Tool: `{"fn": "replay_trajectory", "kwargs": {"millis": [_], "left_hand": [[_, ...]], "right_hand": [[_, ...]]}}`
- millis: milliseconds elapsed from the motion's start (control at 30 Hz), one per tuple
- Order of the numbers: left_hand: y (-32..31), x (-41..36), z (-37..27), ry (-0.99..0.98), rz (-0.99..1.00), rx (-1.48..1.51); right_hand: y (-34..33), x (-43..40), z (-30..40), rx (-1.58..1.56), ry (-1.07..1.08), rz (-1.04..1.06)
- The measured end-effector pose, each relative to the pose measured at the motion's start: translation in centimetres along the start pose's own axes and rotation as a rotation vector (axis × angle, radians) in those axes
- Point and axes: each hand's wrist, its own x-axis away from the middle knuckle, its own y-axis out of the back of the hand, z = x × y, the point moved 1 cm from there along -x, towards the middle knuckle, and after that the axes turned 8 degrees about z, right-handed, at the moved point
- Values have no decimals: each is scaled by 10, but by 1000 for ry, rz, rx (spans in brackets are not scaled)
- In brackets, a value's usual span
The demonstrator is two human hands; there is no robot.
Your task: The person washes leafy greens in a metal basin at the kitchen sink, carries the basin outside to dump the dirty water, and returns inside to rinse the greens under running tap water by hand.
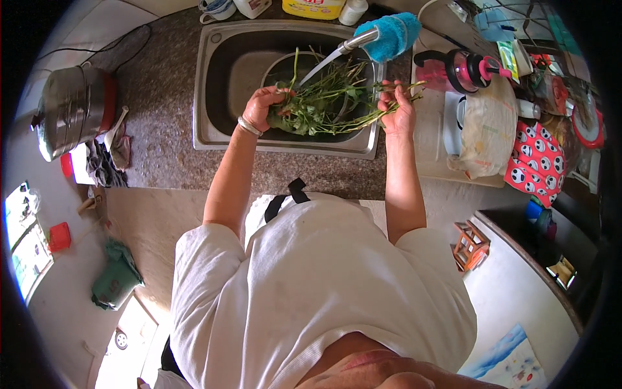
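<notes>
A bunch of leafy green stems (335, 104) stretches across the right part of the stainless steel sink (286, 145). My left hand (265, 104) holds the leafy end, and a silvery bangle circles that wrist. At the other end, my right hand (398, 109) grips the cut stems over the sink's right rim. Water runs from the faucet (357, 41), which has a blue cloth (392, 36) wrapped on it, down onto the greens. Beneath the bunch lies a round vessel, partly hidden by the leaves.
Bottles, one a yellow container (312, 7), line the sink's far edge. To the right are a pink and black kettle-like jug (454, 72), a plastic bag (491, 126) and a red patterned cloth (534, 160). A metal pot (73, 107) stands on the stone counter (155, 97) at left.
</notes>
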Motion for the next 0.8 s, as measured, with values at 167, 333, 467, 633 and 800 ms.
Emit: {"fn": "replay_trajectory", "kwargs": {"millis": [167, 333, 467, 633, 800], "left_hand": [[2, -1, -8, -59, 2, 96], [1, -3, -7, -108, 71, 201], [-6, -2, -9, -75, 36, 266], [12, -10, 3, -80, -104, -8], [38, -21, 10, -74, -357, -200]], "right_hand": [[-6, 1, -2, 14, -26, -20], [-4, -2, -1, 27, 3, -20], [-8, -2, 0, 41, 23, -39], [-13, -3, 3, 110, 41, -54], [-9, -3, 5, 148, 56, -120]]}}
